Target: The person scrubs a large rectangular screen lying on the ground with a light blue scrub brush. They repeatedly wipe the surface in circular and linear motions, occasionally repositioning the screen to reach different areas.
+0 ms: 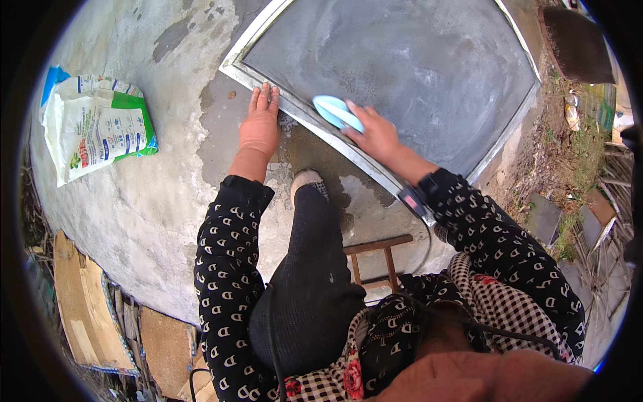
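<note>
A framed window screen with grey mesh and a white frame lies on the concrete before me. My left hand rests flat with its fingertips on the frame's near edge, near the left corner; it holds nothing. In my right hand is a light-blue scrubbing brush, gripped by its handle. The brush lies along the inner side of the near frame rail, over the edge of the mesh; its bristles are hidden beneath it. Whitish smears mark the mesh.
A white and green detergent bag stands at the left on the concrete. A small wooden stool is close to my legs. Boards lie at lower left. Grass and broken tiles line the right side.
</note>
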Motion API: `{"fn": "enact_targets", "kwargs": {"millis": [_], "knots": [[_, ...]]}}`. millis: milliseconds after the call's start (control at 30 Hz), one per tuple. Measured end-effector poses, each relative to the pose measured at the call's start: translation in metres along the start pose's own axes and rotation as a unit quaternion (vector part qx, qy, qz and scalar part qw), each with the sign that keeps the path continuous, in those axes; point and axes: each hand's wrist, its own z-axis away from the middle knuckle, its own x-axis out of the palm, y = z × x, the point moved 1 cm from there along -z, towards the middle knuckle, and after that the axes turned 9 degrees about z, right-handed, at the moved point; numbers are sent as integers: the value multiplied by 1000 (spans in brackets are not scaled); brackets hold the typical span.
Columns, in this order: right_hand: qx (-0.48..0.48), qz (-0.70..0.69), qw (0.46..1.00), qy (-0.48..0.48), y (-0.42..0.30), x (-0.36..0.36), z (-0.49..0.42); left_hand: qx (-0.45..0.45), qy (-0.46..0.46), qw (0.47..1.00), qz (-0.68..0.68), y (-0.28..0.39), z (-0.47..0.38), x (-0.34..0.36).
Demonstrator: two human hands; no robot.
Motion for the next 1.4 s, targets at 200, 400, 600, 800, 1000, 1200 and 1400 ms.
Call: {"fn": "enact_targets", "kwargs": {"millis": [200,400,600,800,1000,1200,1400], "knots": [[46,58,996,-43,62,-19,70,18,14,999,40,-3,2,5],[70,70,986,136,38,-62,-113,18,-8,999,42,0,0,-1],[124,102,977,138,112,-76,-61,29,4,999,38,6,1,-3],[357,115,904,206,285,-112,-4,37,15,997,62,0,-7,0],[417,-11,869,264,254,-175,-173,12,5,998,65,4,-27,-20],[-39,72,997,17,33,-74,-180,5,-125,992,-13,5,-65,-34],[137,14,966,221,201,-117,-145,25,-118,992,30,-6,-65,-26]]}}
